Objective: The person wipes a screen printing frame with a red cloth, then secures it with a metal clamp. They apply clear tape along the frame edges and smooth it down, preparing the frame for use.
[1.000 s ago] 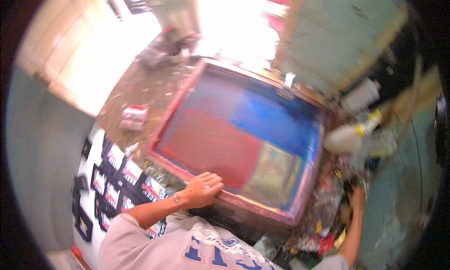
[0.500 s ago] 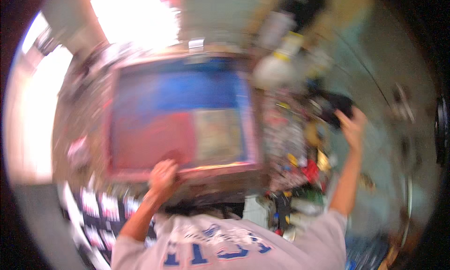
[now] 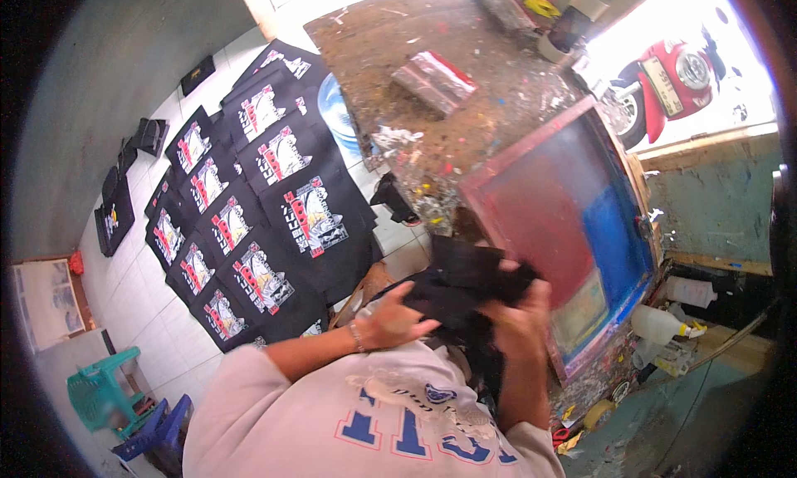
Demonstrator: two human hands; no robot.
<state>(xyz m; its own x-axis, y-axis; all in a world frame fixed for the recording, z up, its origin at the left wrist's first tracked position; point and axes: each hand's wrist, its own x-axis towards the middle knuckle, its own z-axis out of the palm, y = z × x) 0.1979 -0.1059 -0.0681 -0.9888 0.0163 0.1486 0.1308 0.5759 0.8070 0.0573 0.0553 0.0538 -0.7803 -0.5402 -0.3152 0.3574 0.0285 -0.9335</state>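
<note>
My right hand grips a bundle of black cloth in front of my body, its fingers partly blurred. My left hand is open beside the cloth, fingers spread at its lower left. Right of the cloth lies a screen-printing frame with red, blue and pale yellow areas on its mesh, resting on a paint-spattered work table.
Printed black cloths cover much of the white tiled floor at left. A green plastic chair stands lower left. A red scooter shows through the opening at upper right. Bottles crowd beside the frame's right end.
The view has swung left, showing more floor. My left hand has let go of the frame's edge. My right hand has brought black cloth from the right side to in front of me.
</note>
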